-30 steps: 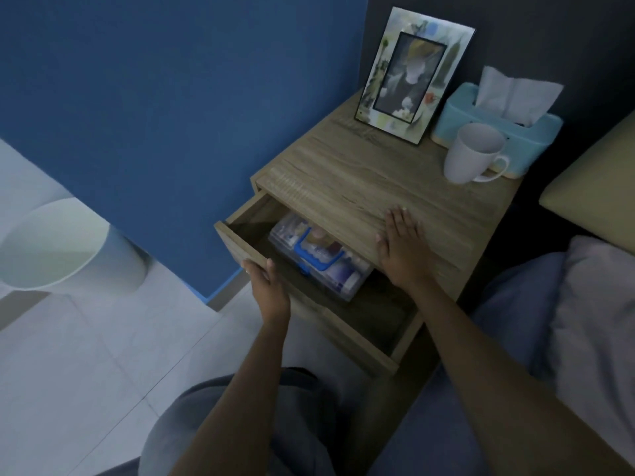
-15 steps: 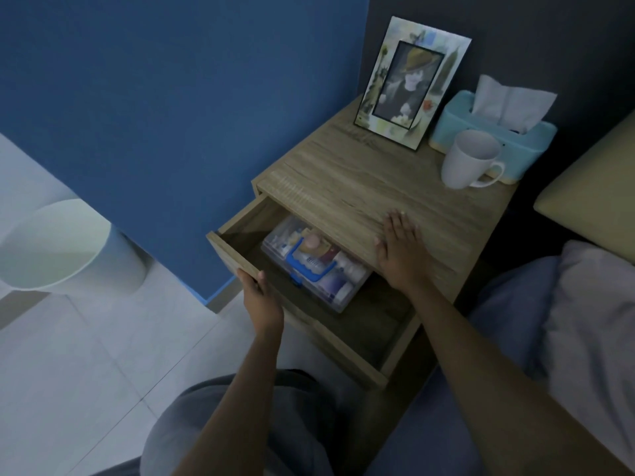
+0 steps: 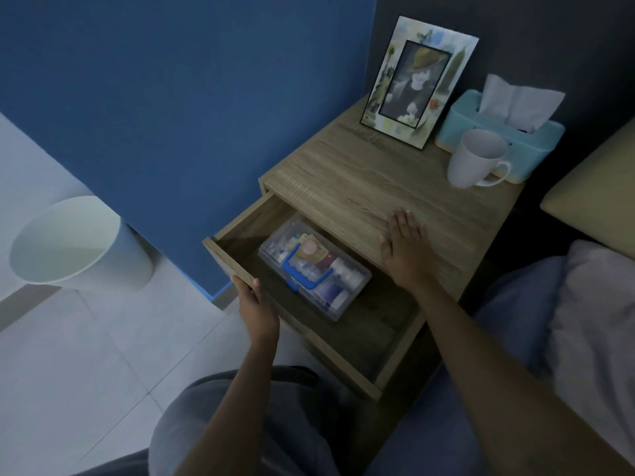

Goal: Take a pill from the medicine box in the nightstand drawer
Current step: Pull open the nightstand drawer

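Observation:
The wooden nightstand has its drawer pulled well out. Inside the drawer lies a clear medicine box with a blue handle and clasp, lid closed, packed with bottles and packets. My left hand grips the top edge of the drawer front near its left end. My right hand rests flat, fingers spread, on the nightstand top just above the drawer opening. No single pill can be made out.
On the nightstand's back stand a picture frame, a teal tissue box and a white mug. A white waste bin stands on the tiled floor at the left. Bedding lies at the right, blue wall behind.
My left hand has drawn the drawer further out, so the whole medicine box now shows. My right hand has stayed flat on the nightstand top.

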The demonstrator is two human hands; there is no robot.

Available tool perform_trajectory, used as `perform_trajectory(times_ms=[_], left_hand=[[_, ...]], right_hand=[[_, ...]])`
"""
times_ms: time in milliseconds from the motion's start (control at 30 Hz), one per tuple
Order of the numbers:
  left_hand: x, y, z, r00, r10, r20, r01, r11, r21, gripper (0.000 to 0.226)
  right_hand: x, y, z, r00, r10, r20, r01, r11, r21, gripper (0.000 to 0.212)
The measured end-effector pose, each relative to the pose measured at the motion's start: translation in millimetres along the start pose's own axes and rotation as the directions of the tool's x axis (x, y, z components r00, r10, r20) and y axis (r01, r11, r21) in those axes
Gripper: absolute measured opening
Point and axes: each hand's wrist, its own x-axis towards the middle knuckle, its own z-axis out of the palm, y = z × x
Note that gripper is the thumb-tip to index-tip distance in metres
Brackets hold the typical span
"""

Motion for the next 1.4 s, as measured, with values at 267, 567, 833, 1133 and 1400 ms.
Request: perform_trajectory(times_ms=[267,567,833,1133,1400], left_hand=[[-0.2,31.6,-11.1,0.983,0.183,-0.032,-0.18,0.979,0.095,0.07],[48.1,73.9,22.7,0.945,0.21,0.25,-0.276,0.924,0.266,0.062],[93.5,61.8,37.0,0.917,-0.051,0.396,-0.178,0.835,0.52,0.044],[118.1,61.9,38.8,0.883,-0.202,0.424,-0.07,0.836,0.545,0.036],[115.5,75.8,21.8,0.887,-0.13,0.443,-0.15,0.826,0.544,0.031]], right_hand=[[-2.8,-1.5,-0.1,0.999,0.046,-0.018,-0.045,0.998,0.049,0.058],[-111.0,-109.9,1.2,0.921,0.375,-0.103,-0.191,0.669,0.718,0.062],[-88.5,-123.7,39.1,0.66,0.63,0.409,-0.512,-0.022,0.859,0.056],[-64.1,-127.6,57.7,0.553,0.509,0.659,-0.546,-0.376,0.749,0.051],[-83.4,-140.0,44.5,0.593,0.423,0.685,-0.558,-0.398,0.729,0.053]])
